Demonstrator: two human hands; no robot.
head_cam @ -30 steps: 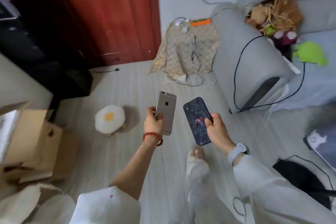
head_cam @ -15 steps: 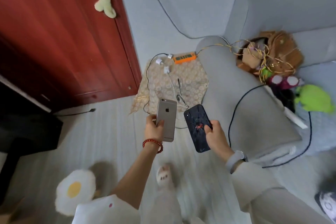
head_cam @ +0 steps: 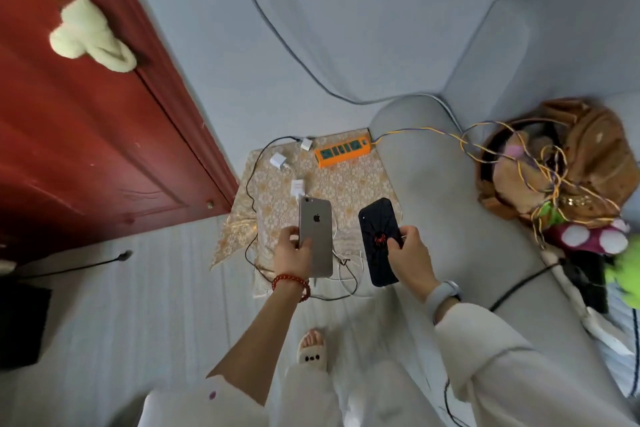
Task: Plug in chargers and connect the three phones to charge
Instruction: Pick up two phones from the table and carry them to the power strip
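My left hand (head_cam: pixel 292 253) holds a grey phone (head_cam: pixel 317 236) upright, its back toward me. My right hand (head_cam: pixel 410 255) grips a black phone (head_cam: pixel 375 239) in a spider-web case. Both hang above a gold patterned cloth (head_cam: pixel 349 184) on the floor. On that cloth lie an orange power strip (head_cam: pixel 343 152), three white charger plugs (head_cam: pixel 278 161) and loose black and white cables (head_cam: pixel 343 274). None of the plugs sits in the strip. A third phone is not in sight.
A grey sofa arm (head_cam: pixel 446 204) rises right of the cloth, with a brown bag (head_cam: pixel 568 163) and plush toys on the seat. A red door (head_cam: pixel 86 121) stands at left. My slippered foot (head_cam: pixel 311 350) is on the pale floor below the hands.
I have walked toward the cloth and power strip, which now lie directly under the phones. Both hands kept their phones; the egg-shaped stool has left the view.
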